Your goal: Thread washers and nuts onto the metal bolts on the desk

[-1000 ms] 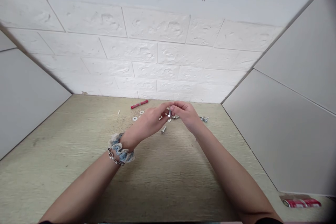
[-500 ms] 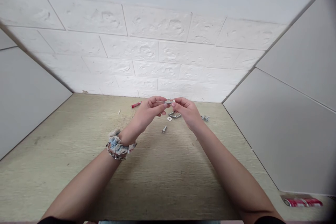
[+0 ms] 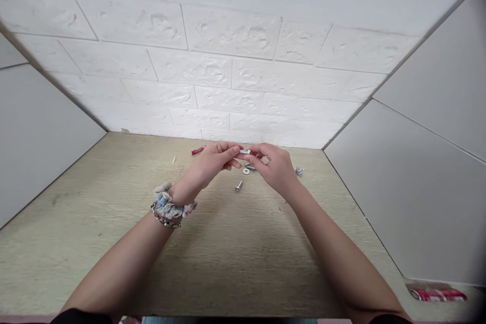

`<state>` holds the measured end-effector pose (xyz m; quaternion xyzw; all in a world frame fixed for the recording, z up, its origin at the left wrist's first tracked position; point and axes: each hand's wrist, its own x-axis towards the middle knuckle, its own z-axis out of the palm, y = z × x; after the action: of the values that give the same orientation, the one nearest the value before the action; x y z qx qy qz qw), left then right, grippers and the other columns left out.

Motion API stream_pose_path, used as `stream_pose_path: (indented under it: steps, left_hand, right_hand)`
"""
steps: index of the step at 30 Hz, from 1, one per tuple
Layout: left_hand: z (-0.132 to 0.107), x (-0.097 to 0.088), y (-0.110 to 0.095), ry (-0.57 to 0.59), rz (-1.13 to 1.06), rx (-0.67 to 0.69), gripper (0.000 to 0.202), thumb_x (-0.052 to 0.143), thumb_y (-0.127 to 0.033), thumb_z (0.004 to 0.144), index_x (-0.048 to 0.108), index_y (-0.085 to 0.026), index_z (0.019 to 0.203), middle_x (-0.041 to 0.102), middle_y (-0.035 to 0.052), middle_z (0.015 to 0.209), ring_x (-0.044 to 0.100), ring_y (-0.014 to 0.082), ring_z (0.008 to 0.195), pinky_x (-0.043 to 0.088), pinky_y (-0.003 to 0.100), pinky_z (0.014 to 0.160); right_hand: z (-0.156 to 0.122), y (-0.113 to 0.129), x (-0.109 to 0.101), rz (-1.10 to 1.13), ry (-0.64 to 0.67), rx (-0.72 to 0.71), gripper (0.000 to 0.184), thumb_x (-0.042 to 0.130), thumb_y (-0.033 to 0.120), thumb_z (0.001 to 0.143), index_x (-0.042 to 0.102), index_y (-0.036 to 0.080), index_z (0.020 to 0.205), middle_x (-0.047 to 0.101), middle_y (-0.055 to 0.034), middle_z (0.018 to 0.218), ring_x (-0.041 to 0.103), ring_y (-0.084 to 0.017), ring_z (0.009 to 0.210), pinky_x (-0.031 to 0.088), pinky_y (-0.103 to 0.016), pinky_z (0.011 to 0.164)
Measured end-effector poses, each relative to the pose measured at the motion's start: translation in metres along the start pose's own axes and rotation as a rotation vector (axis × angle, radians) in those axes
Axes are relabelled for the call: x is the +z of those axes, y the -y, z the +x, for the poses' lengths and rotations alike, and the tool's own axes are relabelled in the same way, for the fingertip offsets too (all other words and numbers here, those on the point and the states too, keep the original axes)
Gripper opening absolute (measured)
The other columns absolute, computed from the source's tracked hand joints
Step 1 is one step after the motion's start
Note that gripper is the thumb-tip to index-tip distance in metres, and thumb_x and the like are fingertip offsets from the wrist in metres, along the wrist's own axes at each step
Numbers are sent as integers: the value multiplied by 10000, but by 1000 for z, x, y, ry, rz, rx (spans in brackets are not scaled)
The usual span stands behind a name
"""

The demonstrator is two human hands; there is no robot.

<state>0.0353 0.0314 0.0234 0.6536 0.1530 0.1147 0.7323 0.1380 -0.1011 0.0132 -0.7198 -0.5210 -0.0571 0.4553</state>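
My left hand [image 3: 214, 162] and my right hand [image 3: 274, 166] meet above the far middle of a pale wooden table [image 3: 212, 243]. Both pinch a small silver bolt [image 3: 245, 152] held level between their fingertips. My left wrist wears a blue scrunchie and a chain bracelet [image 3: 169, 208]. Under the hands lie a loose silver bolt [image 3: 238, 186], a washer [image 3: 246, 171] and more small metal parts partly hidden by my fingers.
A red stick-like item [image 3: 197, 150] lies near the back wall. A small metal cluster [image 3: 298, 171] sits right of my right hand. Grey panels wall the table left and right. Red packets [image 3: 436, 294] lie at the lower right, beyond the table edge.
Both hands lifted off the scattered parts with the bolt, which turned from upright to level. The hands have since settled slightly lower and closer together.
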Motion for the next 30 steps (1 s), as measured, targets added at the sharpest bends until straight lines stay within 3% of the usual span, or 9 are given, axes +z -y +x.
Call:
stream_pose_path:
  steps: [7, 13, 16, 18, 20, 22, 25, 28, 30]
  left_hand:
    - [-3, 7, -3, 34, -22, -17, 164, 599, -260, 787, 620, -133, 889, 674, 52, 844, 613, 74, 658, 418, 180, 587]
    - [-3, 5, -3, 33, -145, -50, 162, 580, -249, 810, 615, -117, 898, 678, 69, 844, 614, 64, 626, 413, 144, 518]
    - [-3, 3, -3, 37, -164, -64, 157, 573, -238, 818, 615, -113, 903, 680, 71, 845, 612, 56, 612, 420, 132, 510]
    - [-2, 2, -2, 59, -170, -70, 156, 566, -235, 825, 617, -113, 908, 682, 67, 831, 607, 49, 599, 422, 124, 509]
    - [-2, 2, -2, 83, -172, -71, 157, 551, -230, 836, 620, -113, 915, 682, 68, 834, 600, 42, 588, 426, 120, 510]
    - [-2, 2, -2, 90, -163, -71, 156, 537, -224, 845, 625, -112, 908, 682, 71, 841, 602, 42, 594, 427, 119, 511]
    - [-2, 4, -2, 63, -147, -83, 133, 539, -214, 843, 622, -115, 876, 681, 65, 844, 617, 53, 622, 420, 117, 503]
    - [-3, 4, -2, 38, -155, -98, 129, 538, -222, 844, 608, -118, 875, 680, 68, 878, 622, 56, 620, 421, 125, 503]
    - [-3, 5, -2, 27, -187, -88, 131, 534, -232, 848, 598, -121, 875, 679, 72, 897, 622, 57, 622, 433, 133, 515]
  right_hand:
    - [-4, -1, 1, 19, 44, 132, 473, 306, 466, 901, 476, 179, 566, 501, -8, 535, 452, -118, 530, 307, -255, 530]
    - [-6, -1, 2, -21, -50, 50, 470, 352, 432, 887, 321, 184, 488, 358, 14, 452, 342, -96, 457, 248, -259, 484]
    - [-5, 0, -1, -81, -107, 14, 317, 486, 368, 822, 396, 190, 575, 366, 33, 492, 340, -94, 473, 270, -244, 489]
    - [-4, 0, -2, -87, -74, -27, 135, 522, 330, 795, 511, 196, 785, 465, 24, 587, 413, -108, 534, 330, -240, 539]
    - [-3, 0, -3, -105, -2, -107, 195, 496, 293, 811, 530, 203, 980, 552, -8, 715, 487, -131, 638, 372, -254, 617]
    - [-3, 0, -2, -140, 52, -163, 210, 447, 273, 842, 549, 201, 1010, 594, -39, 801, 520, -152, 725, 377, -266, 667]
    - [-3, -3, -2, -222, 69, -97, 278, 382, 338, 884, 593, 190, 778, 590, -40, 680, 502, -152, 641, 328, -267, 591]
    - [-5, -5, -3, -262, 45, 59, 530, 290, 463, 899, 448, 180, 480, 447, -16, 448, 368, -115, 448, 216, -269, 484]
    - [-6, -4, -3, -233, 35, 114, 571, 273, 510, 889, 372, 177, 435, 383, -6, 407, 318, -100, 413, 182, -267, 464]
